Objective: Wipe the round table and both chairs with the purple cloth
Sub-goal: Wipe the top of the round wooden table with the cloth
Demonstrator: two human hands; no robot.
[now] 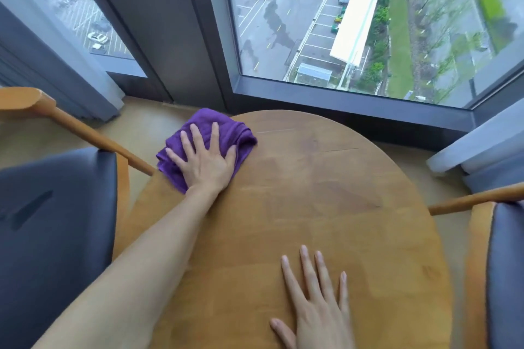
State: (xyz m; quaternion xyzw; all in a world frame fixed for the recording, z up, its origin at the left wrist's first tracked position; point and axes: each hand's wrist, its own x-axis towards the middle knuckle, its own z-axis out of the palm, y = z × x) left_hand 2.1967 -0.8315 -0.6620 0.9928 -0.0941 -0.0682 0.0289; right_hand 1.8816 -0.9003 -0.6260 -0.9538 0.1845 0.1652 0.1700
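We see the left hand, fingers spread flat, pressing the bunched purple cloth at the tabletop's ten o'clock edge. The right hand rests at six o'clock, fingers straight and slightly apart.

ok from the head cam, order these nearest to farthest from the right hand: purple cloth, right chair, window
From the right hand, flat on the round table:
1. Right chair, just beside it at the table's right edge.
2. Purple cloth, across the table at its far left edge, under the left hand.
3. Window, beyond the table.
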